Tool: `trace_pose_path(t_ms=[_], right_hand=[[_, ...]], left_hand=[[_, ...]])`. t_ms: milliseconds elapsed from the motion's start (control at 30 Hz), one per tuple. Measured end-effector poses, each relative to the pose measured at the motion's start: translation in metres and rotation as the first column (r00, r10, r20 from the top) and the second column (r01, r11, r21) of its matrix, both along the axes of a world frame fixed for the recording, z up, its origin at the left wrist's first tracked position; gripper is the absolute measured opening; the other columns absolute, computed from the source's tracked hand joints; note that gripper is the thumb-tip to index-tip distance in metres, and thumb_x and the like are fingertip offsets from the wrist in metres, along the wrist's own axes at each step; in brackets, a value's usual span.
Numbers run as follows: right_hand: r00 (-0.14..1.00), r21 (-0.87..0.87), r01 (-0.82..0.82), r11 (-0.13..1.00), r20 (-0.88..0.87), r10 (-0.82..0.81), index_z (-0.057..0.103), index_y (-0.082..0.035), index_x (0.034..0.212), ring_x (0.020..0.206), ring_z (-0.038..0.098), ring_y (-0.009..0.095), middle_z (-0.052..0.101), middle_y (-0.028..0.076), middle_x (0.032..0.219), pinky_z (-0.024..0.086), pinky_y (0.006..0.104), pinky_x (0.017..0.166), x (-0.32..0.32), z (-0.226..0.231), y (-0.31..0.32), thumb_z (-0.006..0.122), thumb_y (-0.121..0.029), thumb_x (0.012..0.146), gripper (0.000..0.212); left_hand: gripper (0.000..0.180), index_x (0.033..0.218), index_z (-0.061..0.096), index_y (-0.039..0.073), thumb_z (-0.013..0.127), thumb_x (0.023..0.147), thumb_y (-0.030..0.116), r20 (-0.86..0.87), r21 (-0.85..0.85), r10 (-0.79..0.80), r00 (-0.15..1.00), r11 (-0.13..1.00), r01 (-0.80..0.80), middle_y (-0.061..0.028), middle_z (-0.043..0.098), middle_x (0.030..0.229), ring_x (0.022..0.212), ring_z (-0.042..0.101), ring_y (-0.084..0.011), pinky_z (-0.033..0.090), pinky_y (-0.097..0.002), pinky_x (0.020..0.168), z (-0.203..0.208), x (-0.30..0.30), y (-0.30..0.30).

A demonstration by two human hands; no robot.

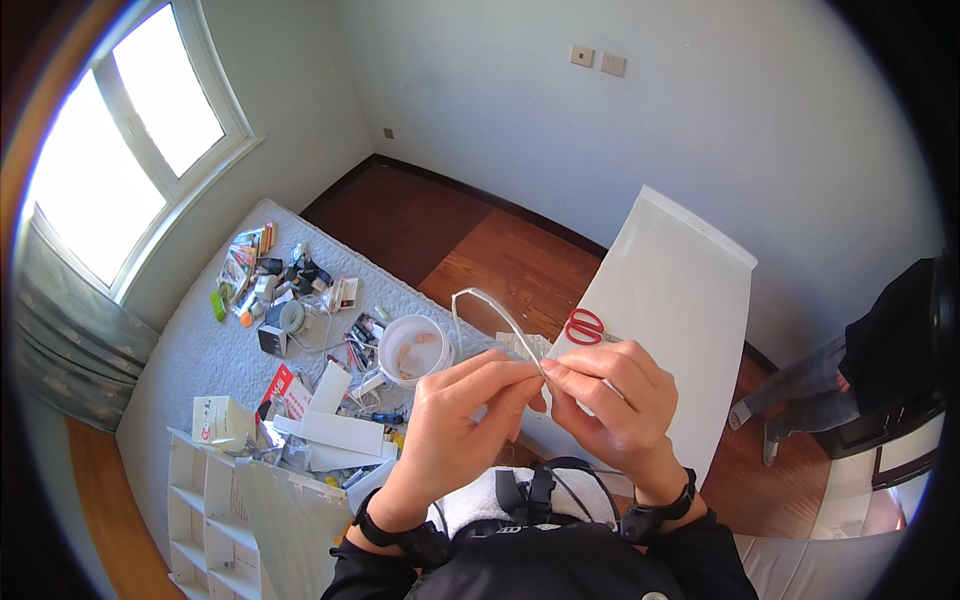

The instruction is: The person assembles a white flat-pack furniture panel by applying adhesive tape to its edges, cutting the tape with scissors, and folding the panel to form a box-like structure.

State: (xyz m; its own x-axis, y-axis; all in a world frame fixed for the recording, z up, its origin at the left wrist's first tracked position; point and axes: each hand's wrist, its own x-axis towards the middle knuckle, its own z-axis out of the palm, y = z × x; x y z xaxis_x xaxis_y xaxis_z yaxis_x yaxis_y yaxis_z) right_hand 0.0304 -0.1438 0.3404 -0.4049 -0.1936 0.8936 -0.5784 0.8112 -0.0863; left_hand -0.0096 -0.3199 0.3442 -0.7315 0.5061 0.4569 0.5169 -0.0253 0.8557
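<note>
My left hand (465, 425) and my right hand (618, 405) meet in front of my chest, each pinching a thin white cord (504, 311). From between my fingertips the cord arches up and to the left, then its far part hangs down. Fingers hide the stretch of cord where the hands come together. Just beyond my right hand, red-handled scissors (585, 327) lie at the edge of a white tabletop (665, 270); my hand covers their blades.
On the left, a mattress (180, 375) carries a white bucket (414, 350), a small box (223, 421), cables and mixed clutter. White shelving (205, 510) stands at its near edge. Another person (880, 340) is at the far right. A window (130, 130) is at upper left.
</note>
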Motion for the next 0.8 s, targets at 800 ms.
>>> trace_pose_path(t_ms=[800], right_hand=[[0.999, 0.017, 0.049, 0.999, 0.003, -0.049, 0.076, -0.007, 0.094, 0.070, 0.063, 0.017, 0.069, 0.001, 0.086, 0.051, 0.0255, 0.056, 0.001, 0.003, -0.011, 0.086, 0.001, 0.066, 0.030]], left_hand=[[0.009, 0.096, 0.069, -0.004, 0.061, 0.094, -0.002, 0.161, 0.039, 0.015, 0.987, 0.999, -0.021, -0.0037, 0.068, 0.077, 0.055, 0.058, -0.0062, 0.043, -0.0206, 0.050, 0.010, 0.004, -0.009]])
